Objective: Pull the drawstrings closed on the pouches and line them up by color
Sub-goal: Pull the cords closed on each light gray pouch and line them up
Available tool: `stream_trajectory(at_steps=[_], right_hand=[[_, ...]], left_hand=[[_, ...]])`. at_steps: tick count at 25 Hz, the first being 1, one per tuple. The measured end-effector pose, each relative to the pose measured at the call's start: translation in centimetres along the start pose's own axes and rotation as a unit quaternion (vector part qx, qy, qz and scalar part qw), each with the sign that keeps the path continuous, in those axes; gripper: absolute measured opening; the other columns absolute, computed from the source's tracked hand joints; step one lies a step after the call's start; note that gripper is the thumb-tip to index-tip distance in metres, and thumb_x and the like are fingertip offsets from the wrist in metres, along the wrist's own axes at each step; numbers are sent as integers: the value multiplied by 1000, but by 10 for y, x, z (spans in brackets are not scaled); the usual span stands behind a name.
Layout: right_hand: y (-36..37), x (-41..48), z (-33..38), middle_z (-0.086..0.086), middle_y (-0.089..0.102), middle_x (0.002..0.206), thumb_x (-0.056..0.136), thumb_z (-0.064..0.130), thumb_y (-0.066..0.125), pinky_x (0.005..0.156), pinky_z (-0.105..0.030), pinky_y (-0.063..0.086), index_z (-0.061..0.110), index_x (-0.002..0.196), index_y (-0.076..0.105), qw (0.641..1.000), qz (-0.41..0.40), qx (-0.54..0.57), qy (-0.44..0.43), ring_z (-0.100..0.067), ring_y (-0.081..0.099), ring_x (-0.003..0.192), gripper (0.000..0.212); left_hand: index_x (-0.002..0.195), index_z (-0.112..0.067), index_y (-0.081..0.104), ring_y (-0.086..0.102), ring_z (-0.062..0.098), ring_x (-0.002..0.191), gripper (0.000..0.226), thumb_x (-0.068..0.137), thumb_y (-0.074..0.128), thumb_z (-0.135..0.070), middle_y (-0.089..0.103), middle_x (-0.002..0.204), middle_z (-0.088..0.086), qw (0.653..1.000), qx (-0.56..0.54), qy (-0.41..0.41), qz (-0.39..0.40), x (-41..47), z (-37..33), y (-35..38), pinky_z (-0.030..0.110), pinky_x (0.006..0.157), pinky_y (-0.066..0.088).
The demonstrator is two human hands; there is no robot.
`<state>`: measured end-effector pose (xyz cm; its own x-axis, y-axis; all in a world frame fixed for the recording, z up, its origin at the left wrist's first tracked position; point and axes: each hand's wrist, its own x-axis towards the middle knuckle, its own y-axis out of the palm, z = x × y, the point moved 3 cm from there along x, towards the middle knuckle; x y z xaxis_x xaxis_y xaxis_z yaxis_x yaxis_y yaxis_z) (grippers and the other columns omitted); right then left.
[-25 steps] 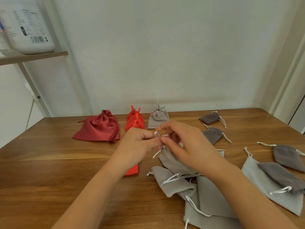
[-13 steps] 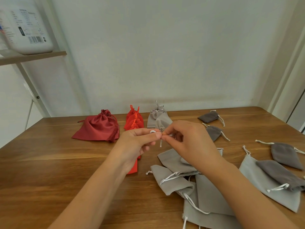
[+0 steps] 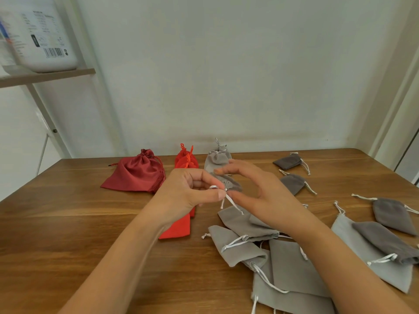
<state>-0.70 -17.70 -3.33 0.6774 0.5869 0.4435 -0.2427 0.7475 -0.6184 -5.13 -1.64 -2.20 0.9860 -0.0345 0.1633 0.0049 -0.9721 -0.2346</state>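
My left hand [image 3: 190, 193] pinches the white drawstring [image 3: 231, 203] of a small grey pouch [image 3: 229, 183], lifted above the wooden table [image 3: 68, 223]. My right hand [image 3: 260, 191] arcs around that pouch with fingers spread, thumb tip beside the string. Along the back stand a dark red satin pouch [image 3: 136, 173], orange-red pouches [image 3: 186, 162] and a closed grey pouch [image 3: 216, 158]. A flat orange-red pouch [image 3: 179, 227] lies partly under my left wrist. Unclosed light grey pouches [image 3: 235, 245] are heaped below my hands.
Dark grey pouches lie at the right: two near the back [image 3: 289, 160] [image 3: 292, 183], others further right [image 3: 392, 214], one on a larger light grey pouch [image 3: 374, 268]. A shelf with a white container [image 3: 40, 35] stands at the upper left. The wall runs close behind the table.
The held pouch has risen off the heap with its neck gathered. My right hand has let go of its pinch on the string and spread its fingers; my left hand still pinches the string.
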Motion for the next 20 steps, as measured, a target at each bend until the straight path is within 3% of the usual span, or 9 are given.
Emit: stream_trajectory(at_steps=[3,7,9,10,12,14,16,20], right_hand=[[5,0,3,26,32,148,88,18,66,113,-18,16,41,129,51,999,25,6,-22,7,8,142,49],[5,-1,6,25,15,155,82,10,69,115,-25,15,36,135,41,999,28,26,-35,4,0,144,65],[6,-2,8,24,25,152,80,10,69,115,-28,20,35,133,42,998,41,23,-40,-2,9,145,64],[7,-2,8,22,40,142,80,13,70,113,-32,29,34,126,47,998,42,21,-41,-8,24,142,55],[6,-1,6,17,59,110,79,20,73,94,-36,46,30,106,52,999,23,21,-20,-8,54,112,36],[2,-1,3,13,60,94,78,25,75,80,-28,47,29,95,54,1000,-1,-13,11,-4,55,93,27],[-1,0,3,11,60,88,77,26,74,72,-26,44,27,89,59,999,-10,-47,15,-6,53,86,19],[-7,-1,5,6,61,80,81,23,71,67,-25,41,22,86,62,999,-23,23,14,-11,54,77,11]], left_hand=[[64,-16,70,52,-1,50,24,74,72,5,66,60,-6,1000,5,16,22,-2,-4,1,11,49,39],[67,-7,63,55,-4,51,22,75,67,14,65,57,-9,998,19,23,56,-4,-6,5,8,50,40],[66,-9,64,57,-2,55,24,75,69,13,66,60,-7,997,31,21,69,-4,-4,5,9,54,43],[66,-10,65,58,0,57,24,74,70,12,67,62,-6,997,37,21,71,-3,-3,3,10,56,44],[66,-14,68,59,5,61,24,74,73,8,69,67,0,997,44,28,57,-1,0,0,13,59,46],[68,-17,70,60,13,68,19,74,76,1,71,73,6,997,59,38,33,1,1,-1,19,64,49],[73,-15,70,60,13,72,15,75,76,-2,71,74,1,996,72,57,5,1,3,3,21,66,49],[73,-26,69,63,11,74,21,75,75,-5,70,76,-2,989,41,105,-92,1,5,13,23,67,53]])
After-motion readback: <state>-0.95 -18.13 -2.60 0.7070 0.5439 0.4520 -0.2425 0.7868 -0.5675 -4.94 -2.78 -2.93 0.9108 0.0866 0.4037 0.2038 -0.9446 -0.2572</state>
